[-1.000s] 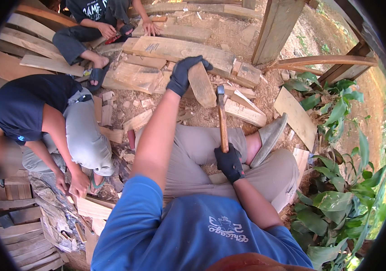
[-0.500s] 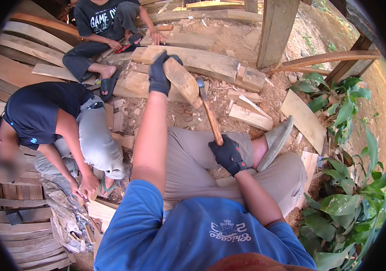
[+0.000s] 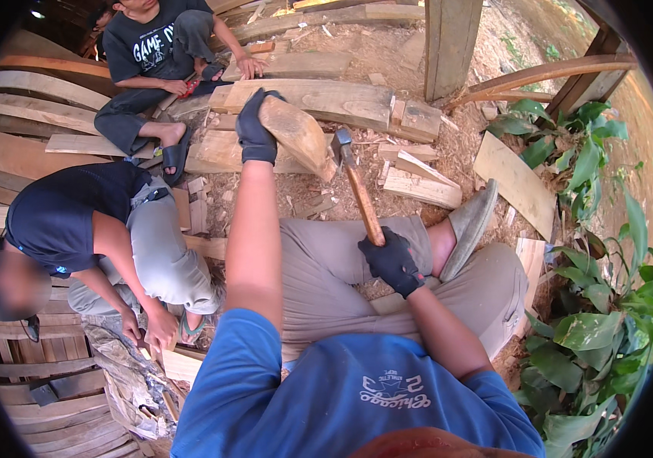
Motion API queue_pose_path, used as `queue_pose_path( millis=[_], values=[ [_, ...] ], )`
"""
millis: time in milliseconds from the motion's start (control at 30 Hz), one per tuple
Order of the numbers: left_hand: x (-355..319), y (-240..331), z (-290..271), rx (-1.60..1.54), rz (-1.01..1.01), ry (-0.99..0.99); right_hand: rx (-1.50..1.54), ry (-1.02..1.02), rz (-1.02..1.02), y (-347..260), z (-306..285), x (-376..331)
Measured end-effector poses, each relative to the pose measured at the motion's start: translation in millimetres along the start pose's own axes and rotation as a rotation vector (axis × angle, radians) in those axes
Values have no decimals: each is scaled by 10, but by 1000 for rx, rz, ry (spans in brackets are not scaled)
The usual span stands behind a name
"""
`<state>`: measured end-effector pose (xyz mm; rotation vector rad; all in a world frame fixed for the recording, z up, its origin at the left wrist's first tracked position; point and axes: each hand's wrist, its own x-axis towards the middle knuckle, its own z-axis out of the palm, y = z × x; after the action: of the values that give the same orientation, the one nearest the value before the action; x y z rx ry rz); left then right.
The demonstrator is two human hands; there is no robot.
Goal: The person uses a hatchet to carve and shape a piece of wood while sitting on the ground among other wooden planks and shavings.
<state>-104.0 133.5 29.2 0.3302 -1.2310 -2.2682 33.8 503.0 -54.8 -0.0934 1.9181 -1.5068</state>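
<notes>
My left hand (image 3: 256,131), in a black glove, is closed round the upper left edge of a thick, curved wooden block (image 3: 294,136), held up over the wood-strewn ground. My right hand (image 3: 394,263), gloved in black too, grips the low end of a wooden-handled hammer (image 3: 360,195). The dark metal hammer head is raised just to the right of the block's lower end, with a small gap between them. That end of the block looks rough and chipped.
A heavy plank (image 3: 334,101) lies beyond the block, and offcuts (image 3: 422,183) lie by my sandal. On the left, a crouching person (image 3: 74,206) works low down; another person (image 3: 162,46) sits at the back. A wooden post (image 3: 451,49) and leafy plants (image 3: 594,328) stand to the right.
The hammer has drawn slightly away from the block's end, opening a gap, and its head has turned. The block stays in my left hand. The crouching person's hands have shifted slightly.
</notes>
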Motion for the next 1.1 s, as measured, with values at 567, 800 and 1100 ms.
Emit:
queue_pose_path(
  millis=[567, 800, 1100],
  values=[
    [-179, 31, -526, -160, 58, 39, -880, -39, -354, -984, -406, 1455],
    [-196, 24, -546, -187, 44, 63, -1055, -61, -366, -1066, -70, 1971],
    [-247, 29, -532, -132, 56, 56, -912, -172, -198, -559, 260, 2256]
  ],
)
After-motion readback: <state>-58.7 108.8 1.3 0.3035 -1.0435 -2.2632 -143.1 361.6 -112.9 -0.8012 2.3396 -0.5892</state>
